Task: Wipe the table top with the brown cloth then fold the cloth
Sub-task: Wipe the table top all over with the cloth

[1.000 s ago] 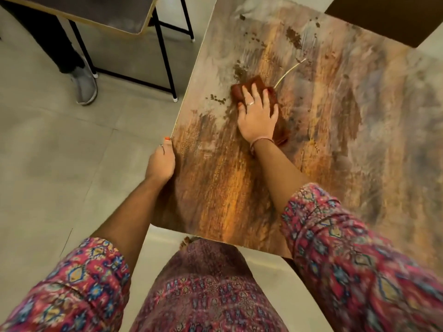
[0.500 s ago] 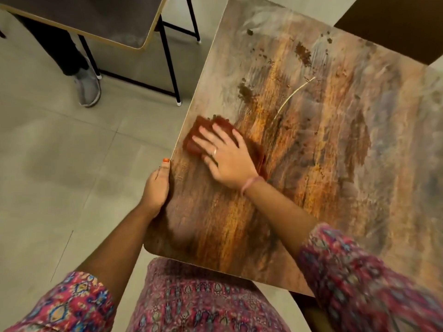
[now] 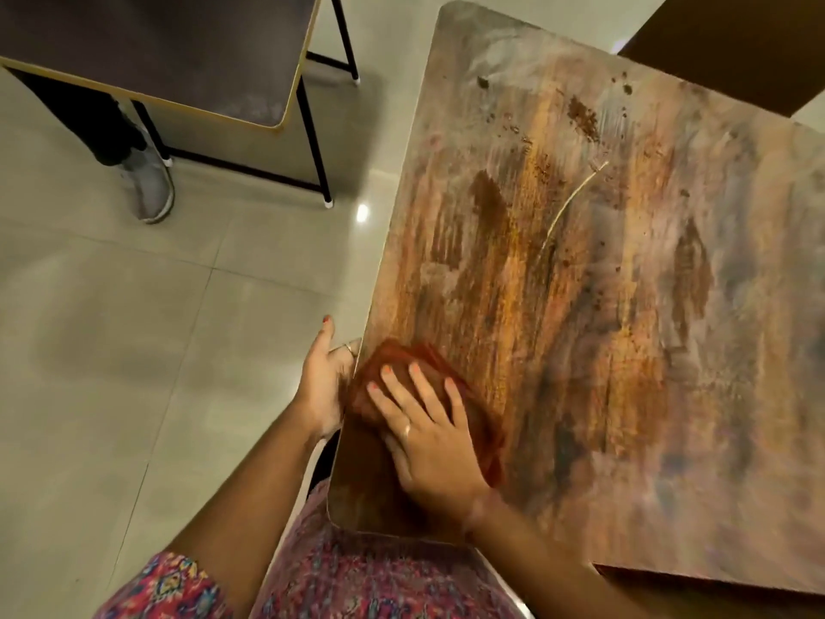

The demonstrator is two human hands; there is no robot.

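The brown cloth [image 3: 480,422] lies bunched at the left edge of the streaked wooden table top [image 3: 625,328], near its front corner. My right hand [image 3: 428,435] presses flat on the cloth with its fingers spread. Just off the table's left edge, my left hand [image 3: 323,377] is held palm up and cupped beside the cloth. Dark crumbs [image 3: 582,118] and a thin pale stalk [image 3: 571,201] lie on the far part of the table top.
A second table [image 3: 178,51] with black metal legs stands at the far left on the tiled floor. A person's leg and grey shoe [image 3: 149,185] are beside it. A dark brown surface [image 3: 732,46] shows at the top right.
My right hand has swept the cloth toward me along the table to its left edge. My left hand has let go of the edge and turned palm up beside it.
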